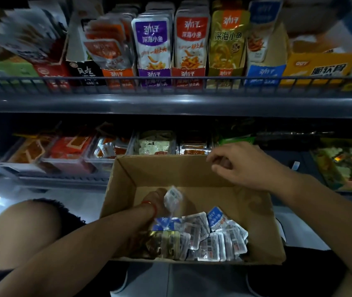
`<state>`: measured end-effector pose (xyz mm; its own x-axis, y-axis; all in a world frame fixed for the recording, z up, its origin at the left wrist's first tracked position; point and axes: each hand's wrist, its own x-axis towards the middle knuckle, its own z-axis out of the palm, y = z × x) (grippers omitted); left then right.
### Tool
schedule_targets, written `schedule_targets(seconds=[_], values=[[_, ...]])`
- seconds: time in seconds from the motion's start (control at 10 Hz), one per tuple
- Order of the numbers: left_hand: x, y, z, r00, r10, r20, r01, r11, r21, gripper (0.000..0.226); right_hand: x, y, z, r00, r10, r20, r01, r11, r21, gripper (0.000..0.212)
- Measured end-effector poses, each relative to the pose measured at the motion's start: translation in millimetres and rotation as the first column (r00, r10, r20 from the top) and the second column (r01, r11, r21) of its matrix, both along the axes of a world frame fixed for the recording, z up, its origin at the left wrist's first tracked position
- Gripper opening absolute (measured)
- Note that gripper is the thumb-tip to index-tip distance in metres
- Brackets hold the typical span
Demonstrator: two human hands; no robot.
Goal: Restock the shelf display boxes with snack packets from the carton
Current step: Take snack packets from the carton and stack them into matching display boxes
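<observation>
Upper shelf [170, 103] carries a row of upright display boxes [152, 79] of snack packets along its front rail. Open carton [256, 211] rests on the person's lap below. Loose packets [213, 239] piled against the carton's near wall. Left hand [155, 202] inside the carton, pinching one blurred white packet [173, 199] above the pile. Right hand [237, 166] over the carton's far right corner, fingers loosely curled, holding nothing.

Left hand [156, 200] inside carton [254, 213] grips a silver packet [173, 199]. Right hand [238, 166] hovers at 1 o'clock, fingers loosely curled. Packet pile [211, 239] near carton's front wall.
</observation>
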<state>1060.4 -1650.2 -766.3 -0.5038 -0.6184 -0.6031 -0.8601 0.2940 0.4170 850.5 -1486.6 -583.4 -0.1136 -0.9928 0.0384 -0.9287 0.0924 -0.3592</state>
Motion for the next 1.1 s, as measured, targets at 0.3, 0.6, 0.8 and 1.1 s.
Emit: schedule_targets(seconds=[0.3,0.6,0.8,1.1], values=[[-23.1,36.1,127.8,0.777,0.533,-0.334,-0.161,0.681,0.714,0.062,3.0,-5.0,-15.7,0.980,0.187,0.066,-0.198,0.935,0.295,0.064],[-28.0,26.8,183.3,0.726,0.412,-0.551,-0.025,0.816,0.577,0.034,-0.4,7.5,12.7,0.818,-0.200,0.539,0.200,0.978,0.059,0.016],[-32.9,34.7,178.6,0.742,-0.012,-0.670,0.099,0.991,0.092,0.014,-0.3,12.8,26.3,0.644,-0.240,0.726,0.301,0.952,0.047,0.033],[-31.0,29.8,200.2,0.694,-0.149,-0.705,0.039,0.985,-0.170,0.014,-19.4,17.2,83.9,0.900,-0.297,0.319,0.367,0.911,-0.188,0.011]])
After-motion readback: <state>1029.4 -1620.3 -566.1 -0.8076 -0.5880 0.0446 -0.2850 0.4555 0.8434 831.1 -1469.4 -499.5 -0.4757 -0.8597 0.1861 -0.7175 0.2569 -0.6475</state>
